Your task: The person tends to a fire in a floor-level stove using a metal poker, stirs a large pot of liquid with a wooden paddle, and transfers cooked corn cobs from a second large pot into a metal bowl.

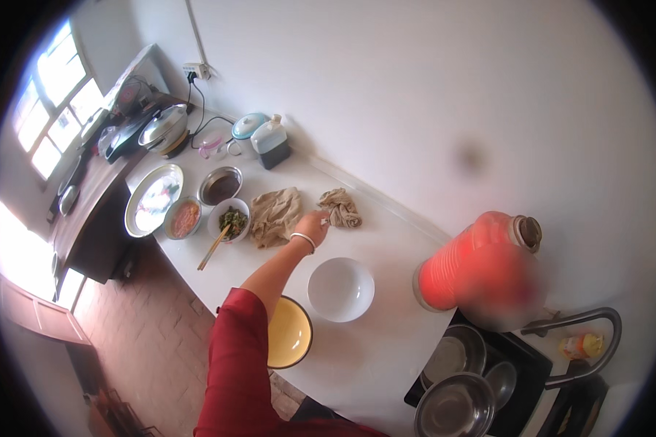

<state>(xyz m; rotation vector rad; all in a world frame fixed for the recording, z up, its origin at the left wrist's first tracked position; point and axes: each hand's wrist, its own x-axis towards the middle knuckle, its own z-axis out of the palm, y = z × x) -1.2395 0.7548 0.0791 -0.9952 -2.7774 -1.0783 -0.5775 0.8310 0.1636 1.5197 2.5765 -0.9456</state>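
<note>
My left hand (pixel 312 226), with a bracelet at the wrist, reaches over the white counter (pixel 399 349). Its curled fingers are at the left edge of a bunched brown cloth (pixel 341 208); a small pale spot shows at the fingertips. A second brown cloth (pixel 276 216) lies crumpled left of the hand. Nearer me stand a white bowl (pixel 340 289) and a yellow bowl (pixel 290 333) with a dark rim, partly behind my red sleeve. Chopsticks (pixel 213 249) rest in a white bowl of chopped greens (pixel 233 223). My right hand is out of view.
A red thermos flask (pixel 454 267) stands at the right, by a sink with metal basins (pixel 455 407) and a curved faucet (pixel 612 338). Farther left are a bowl of reddish food (pixel 183 218), a metal bowl (pixel 220 185), an enamel tray (pixel 154 201) and a plastic jug (pixel 270 142).
</note>
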